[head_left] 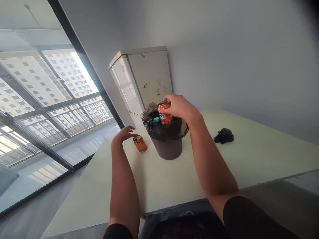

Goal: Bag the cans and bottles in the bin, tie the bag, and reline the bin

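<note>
An orange soda can (164, 116) is gripped in my right hand (179, 105), held at the mouth of a trash can (168, 149). A black plastic bag (159, 132) lines the trash can and folds over its rim. Inside shows the teal cap (156, 119) of a bottle whose body is mostly hidden. My left hand (124, 133) is open, its fingers apart, just above and left of a second orange soda can (140, 144) that stands on the table. Whether a fingertip touches that can's rim, I cannot tell.
The pale table (169, 186) carries everything. A crumpled black plastic bag (224, 136) lies to the right. Behind the table stands a white refrigerator (152, 76) against a grey wall (224, 59). Glass sliding doors (50, 99) with dark frames are on the left.
</note>
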`<state>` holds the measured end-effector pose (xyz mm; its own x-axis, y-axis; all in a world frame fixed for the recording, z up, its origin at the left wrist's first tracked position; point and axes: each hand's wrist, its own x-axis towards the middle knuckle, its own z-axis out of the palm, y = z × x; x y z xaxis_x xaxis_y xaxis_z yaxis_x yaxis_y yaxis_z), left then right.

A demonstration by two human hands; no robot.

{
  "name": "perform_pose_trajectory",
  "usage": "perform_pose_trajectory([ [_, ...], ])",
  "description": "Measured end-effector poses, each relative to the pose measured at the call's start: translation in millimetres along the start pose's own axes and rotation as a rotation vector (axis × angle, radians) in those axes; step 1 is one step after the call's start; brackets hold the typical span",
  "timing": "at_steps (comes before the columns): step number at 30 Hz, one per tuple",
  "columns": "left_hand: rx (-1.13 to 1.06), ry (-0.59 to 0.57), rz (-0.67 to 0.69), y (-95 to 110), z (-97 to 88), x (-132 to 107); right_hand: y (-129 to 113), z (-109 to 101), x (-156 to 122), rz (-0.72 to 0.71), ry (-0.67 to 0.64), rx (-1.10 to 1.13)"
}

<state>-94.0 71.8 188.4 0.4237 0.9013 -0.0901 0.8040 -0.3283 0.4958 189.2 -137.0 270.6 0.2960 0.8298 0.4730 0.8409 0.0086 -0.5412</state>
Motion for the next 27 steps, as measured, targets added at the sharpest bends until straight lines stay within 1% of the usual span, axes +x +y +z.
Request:
perform_pose_trajectory([
  [1, 0.013, -0.045, -0.008, 1, 0.7, -2, 0, 0, 0, -0.003, -0.002, -0.006],
  [4, 0.037, -0.229, -0.007, 5, 8.3, -1, 1, 0, 1, 0.004, -0.014, -0.025],
  [6, 0.042, -0.295, 0.019, 5, 15.7, 3, 1, 0, 0, 0.023, -0.027, -0.025],
  [10, 0.069, -0.351, 0.041, 0, 25.8, 15, 0, -1, -1, 0.055, -0.038, -0.026],
  [12, 0.077, -0.342, 0.043, -3, 26.6, 17, -1, -2, -1, 0.05, -0.037, -0.032],
  [15, 0.083, -0.295, 0.062, -4, 23.4, 16, -3, -4, -2, 0.038, -0.039, -0.036],
  [18, 0.083, -0.229, 0.107, -2, 15.5, 10, -3, -5, -2, 0.041, -0.046, -0.023],
  [20, 0.055, -0.137, 0.16, 1, 7.3, 3, -3, -5, -2, 0.035, -0.037, -0.013],
  [22, -0.007, 0.01, 0.194, 4, -3.0, -8, -3, -5, -1, 0.007, 0.002, 0.004],
  [25, -0.119, 0.294, 0.183, 13, -20.1, -30, -7, -3, -1, -0.056, 0.067, 0.057],
  [27, -0.203, 0.487, 0.234, 21, -30.3, -46, -12, -2, -3, -0.101, 0.075, 0.11],
])
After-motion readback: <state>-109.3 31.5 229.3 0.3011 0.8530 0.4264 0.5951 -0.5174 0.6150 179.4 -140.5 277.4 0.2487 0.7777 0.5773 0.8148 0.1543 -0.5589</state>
